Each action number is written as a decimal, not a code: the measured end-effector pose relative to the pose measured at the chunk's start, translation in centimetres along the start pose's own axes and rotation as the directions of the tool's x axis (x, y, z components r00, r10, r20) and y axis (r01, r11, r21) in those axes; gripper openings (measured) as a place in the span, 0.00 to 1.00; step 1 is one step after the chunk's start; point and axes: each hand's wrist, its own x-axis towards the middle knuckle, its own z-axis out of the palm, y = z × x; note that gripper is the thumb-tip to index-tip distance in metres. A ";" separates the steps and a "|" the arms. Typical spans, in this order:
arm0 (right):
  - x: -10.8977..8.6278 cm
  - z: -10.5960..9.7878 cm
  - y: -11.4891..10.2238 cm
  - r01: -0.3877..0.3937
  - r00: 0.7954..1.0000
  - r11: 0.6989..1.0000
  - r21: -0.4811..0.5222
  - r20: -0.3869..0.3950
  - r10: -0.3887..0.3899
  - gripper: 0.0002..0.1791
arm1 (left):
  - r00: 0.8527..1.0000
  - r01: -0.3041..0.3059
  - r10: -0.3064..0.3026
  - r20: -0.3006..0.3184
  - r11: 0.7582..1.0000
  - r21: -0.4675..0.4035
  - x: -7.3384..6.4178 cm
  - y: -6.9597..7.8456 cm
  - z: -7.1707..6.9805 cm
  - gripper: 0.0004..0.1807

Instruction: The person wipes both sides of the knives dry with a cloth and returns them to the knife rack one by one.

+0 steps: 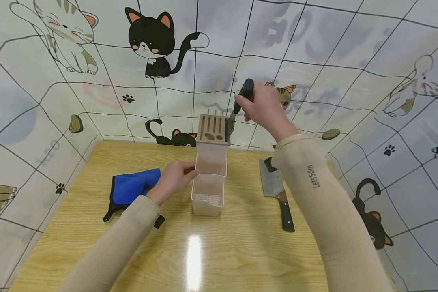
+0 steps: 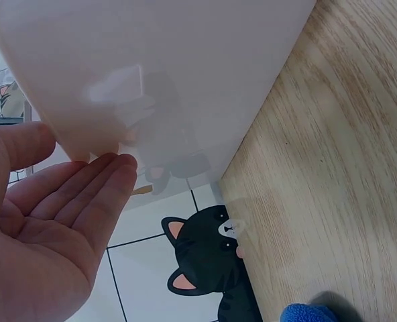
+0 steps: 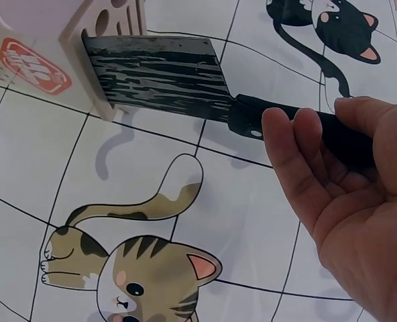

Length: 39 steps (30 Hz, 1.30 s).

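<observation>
A pale pink tiered knife holder [image 1: 209, 184] with a slotted top stands upright on the table. My left hand [image 1: 176, 178] touches its left side; in the left wrist view the fingers [image 2: 94, 198] are fairly straight against the smooth outer wall, with the thumb at its edge. My right hand [image 1: 264, 105] grips the black handle of a kitchen knife [image 3: 165, 77] with a broad, dark-streaked blade. The blade's end meets the rightmost slot of the holder's top; how deep it goes I cannot tell. On the table to the right lies a cleaver [image 1: 271, 178] with a black riveted handle.
A blue cloth item with black trim [image 1: 133, 188] lies left of the holder. A black handle end [image 1: 159, 221] shows beside my left sleeve, and another black piece [image 1: 269, 164] near the cleaver is partly hidden. A cat-patterned sheet [image 1: 219, 61] surrounds the wooden table [image 1: 237, 251].
</observation>
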 end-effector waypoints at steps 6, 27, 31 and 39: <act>0.1 0.7 0.3 -0.011 1.000 0.999 0.035 0.010 0.010 0.13 | 1.000 0.002 -0.002 -0.002 1.000 -0.009 -0.1 0.2 -0.1 0.22; 1.0 2.2 1.0 -0.049 0.998 0.998 0.039 0.044 0.047 0.13 | 1.000 -0.008 0.008 -0.014 1.000 0.004 -0.1 -0.1 0.1 0.22; 1.2 2.5 1.4 -0.065 0.996 0.997 0.035 0.063 0.063 0.14 | 1.000 -0.009 0.009 -0.019 1.000 0.003 -0.1 0.0 0.1 0.22; 1.6 3.3 2.1 -0.064 0.995 0.997 0.038 0.079 0.061 0.16 | 1.000 0.000 0.000 -0.007 1.000 0.009 -0.2 0.0 0.0 0.22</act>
